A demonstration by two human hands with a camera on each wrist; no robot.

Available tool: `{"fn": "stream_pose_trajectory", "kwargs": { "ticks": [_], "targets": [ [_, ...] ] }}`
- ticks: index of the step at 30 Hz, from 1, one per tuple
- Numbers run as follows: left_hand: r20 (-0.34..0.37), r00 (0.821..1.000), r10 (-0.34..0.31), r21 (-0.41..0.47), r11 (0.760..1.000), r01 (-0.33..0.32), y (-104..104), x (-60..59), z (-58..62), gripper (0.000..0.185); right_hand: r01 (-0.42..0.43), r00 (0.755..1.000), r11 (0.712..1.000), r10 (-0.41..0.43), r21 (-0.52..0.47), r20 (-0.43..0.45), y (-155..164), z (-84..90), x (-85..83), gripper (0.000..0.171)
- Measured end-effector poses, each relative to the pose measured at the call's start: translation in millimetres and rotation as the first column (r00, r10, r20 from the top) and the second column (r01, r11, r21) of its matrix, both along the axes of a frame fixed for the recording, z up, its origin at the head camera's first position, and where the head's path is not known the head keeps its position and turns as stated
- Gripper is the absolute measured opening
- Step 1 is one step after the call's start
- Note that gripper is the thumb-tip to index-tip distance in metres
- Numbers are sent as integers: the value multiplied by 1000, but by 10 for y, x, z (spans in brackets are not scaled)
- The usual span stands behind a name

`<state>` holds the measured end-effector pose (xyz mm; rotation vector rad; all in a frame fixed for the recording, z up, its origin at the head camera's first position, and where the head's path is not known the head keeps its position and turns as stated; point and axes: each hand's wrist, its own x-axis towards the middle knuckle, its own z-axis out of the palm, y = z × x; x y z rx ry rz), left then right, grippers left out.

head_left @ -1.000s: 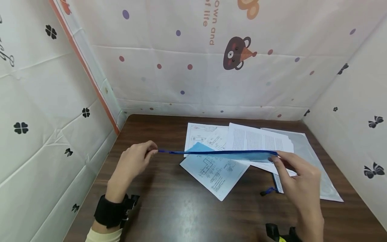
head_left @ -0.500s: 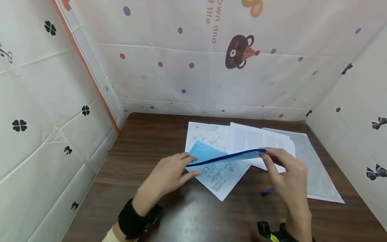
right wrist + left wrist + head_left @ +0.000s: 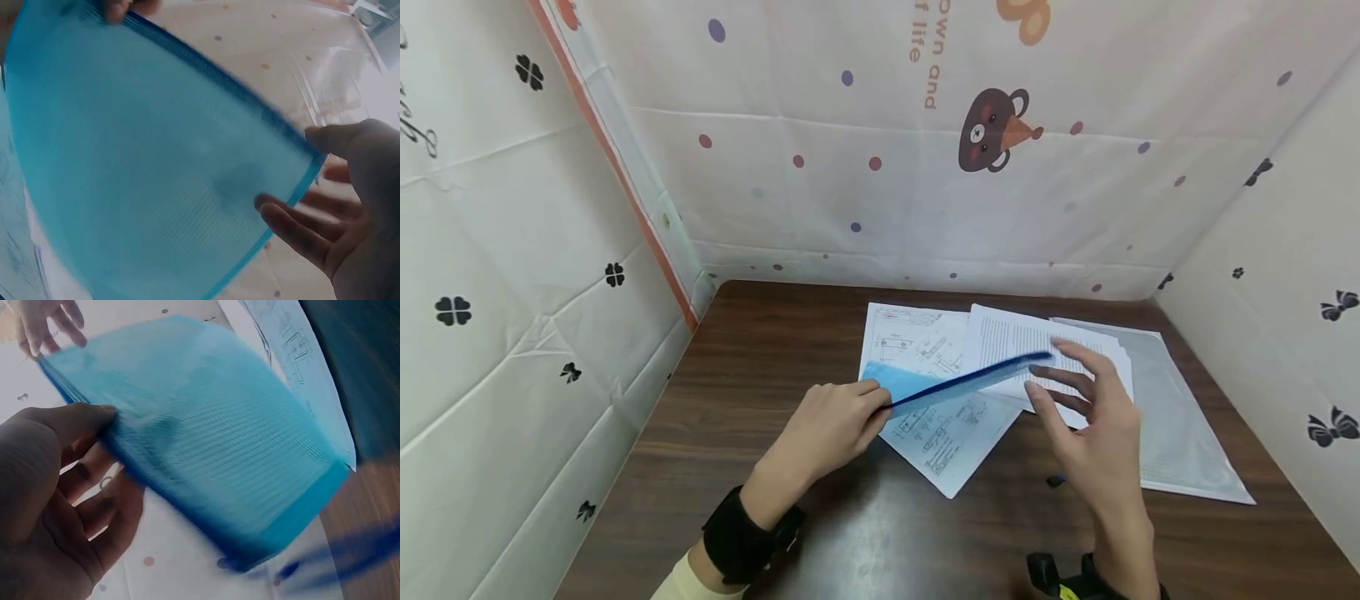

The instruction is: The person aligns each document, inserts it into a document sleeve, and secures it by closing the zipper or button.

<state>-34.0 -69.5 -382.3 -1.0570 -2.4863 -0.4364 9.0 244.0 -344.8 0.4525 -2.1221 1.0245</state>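
Note:
A translucent blue mesh zip pouch (image 3: 156,144) hangs above the papers, its dark blue zip edge slanting up to the right in the head view. My left hand (image 3: 829,432) pinches that edge near its left end, thumb on one face, as the left wrist view shows. Around the pouch's right corner my right hand (image 3: 1093,433) has its fingers spread and loose; whether a fingertip touches the pouch is hard to tell. A blurred blue cord (image 3: 369,550) dangles by the pouch's end in the left wrist view.
Below the pouch lie a sheet of line drawings (image 3: 951,454) and a stack of printed pages (image 3: 1000,329). A clear plastic folder (image 3: 1187,442) lies at the right of the brown table (image 3: 760,333). A small dark tip (image 3: 1055,481) shows near my right hand. Patterned sheeting hangs behind.
My left hand let go of the cord at the far left, moved right and took hold of the zip edge. My right hand loosened its pinch and spread its fingers; the pouch's right end rose.

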Motion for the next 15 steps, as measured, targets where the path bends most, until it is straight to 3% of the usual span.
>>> {"fn": "stream_pose_trajectory", "kwargs": {
  "ticks": [2, 5, 9, 12, 15],
  "targets": [
    [18, 1000, -24, 16, 1000, 23, 1, 3, -2, 7, 34, 999, 999, -33, -16, 21, -67, -32, -5, 67],
    [55, 996, -69, 54, 996, 66, 14, 14, -15, 12, 66, 997, 998, -66, 8, 43, -175, -88, -7, 49],
    [90, 990, -113, 104, 989, 103, 40, 28, -29, 20, -89, 991, 987, 74, 136, 110, -311, -157, -2, 34],
    [104, 988, -116, 115, 988, 104, 58, 27, -35, 22, -236, 956, 950, 190, 202, 222, -400, -199, -3, 40],
    [130, 986, -102, 111, 990, 88, 71, 32, -34, 21, -276, 935, 937, 211, 214, 284, -467, -230, -7, 44]
  ]
}}
